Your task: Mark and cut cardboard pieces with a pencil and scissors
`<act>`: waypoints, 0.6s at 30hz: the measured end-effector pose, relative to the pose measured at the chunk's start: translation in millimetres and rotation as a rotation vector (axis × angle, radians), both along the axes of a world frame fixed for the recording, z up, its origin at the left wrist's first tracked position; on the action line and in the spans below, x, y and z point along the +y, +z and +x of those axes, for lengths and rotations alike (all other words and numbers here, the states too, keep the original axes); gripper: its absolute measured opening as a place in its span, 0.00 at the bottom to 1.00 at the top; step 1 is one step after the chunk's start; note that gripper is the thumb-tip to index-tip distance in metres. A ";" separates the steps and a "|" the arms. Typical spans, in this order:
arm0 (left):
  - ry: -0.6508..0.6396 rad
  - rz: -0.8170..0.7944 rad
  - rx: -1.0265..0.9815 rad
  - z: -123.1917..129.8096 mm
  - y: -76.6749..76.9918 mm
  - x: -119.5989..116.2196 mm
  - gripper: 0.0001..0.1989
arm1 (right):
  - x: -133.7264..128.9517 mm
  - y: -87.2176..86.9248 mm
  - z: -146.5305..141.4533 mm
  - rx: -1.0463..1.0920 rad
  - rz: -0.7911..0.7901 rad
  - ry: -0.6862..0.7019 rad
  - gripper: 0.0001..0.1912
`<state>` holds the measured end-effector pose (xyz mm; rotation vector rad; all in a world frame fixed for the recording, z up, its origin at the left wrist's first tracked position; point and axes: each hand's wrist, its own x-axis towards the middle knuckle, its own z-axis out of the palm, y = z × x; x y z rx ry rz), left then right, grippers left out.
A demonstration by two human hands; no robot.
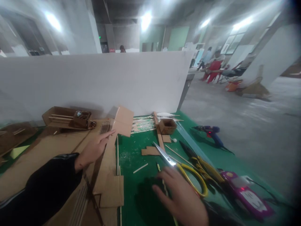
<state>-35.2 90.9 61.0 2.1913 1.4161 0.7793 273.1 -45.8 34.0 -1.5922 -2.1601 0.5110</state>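
Observation:
My left hand (94, 152) reaches over the cardboard on the left, index finger stretched along the lower-left edge of a cardboard piece (124, 121). That piece is tilted up, and the hand appears to pinch it; the thumb is hidden. Low over the green mat (134, 166), my right hand (181, 194) has its fingers apart and somewhat blurred. Just beyond its fingertips is a thin pen-like item (158, 167) with a dark tip, partly covered by the hand. Scissors (192, 179) with yellow handles lie beside that hand, blades pointing away.
Yellow-handled pliers (207, 169), a purple device (246, 194) and a blue glue gun (213, 135) lie right. A small cardboard box (167, 126) and thin sticks (143, 124) stand near the white partition (105, 81). A larger cardboard box (61, 117) is back left. People sit farther off.

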 end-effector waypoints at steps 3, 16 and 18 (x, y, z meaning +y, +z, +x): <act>0.046 -0.063 -0.147 7.5 3.3 -3.8 0.25 | 7.7 5.8 -32.1 0.031 -0.113 0.182 0.24; -0.073 -0.328 -0.262 8.5 7.4 -39.9 0.28 | 15.5 -5.7 -97.8 -0.196 -0.047 0.444 0.37; -0.176 -0.424 -0.168 -5.1 10.5 -48.5 0.26 | 3.4 9.6 -75.8 -0.274 -0.133 0.467 0.28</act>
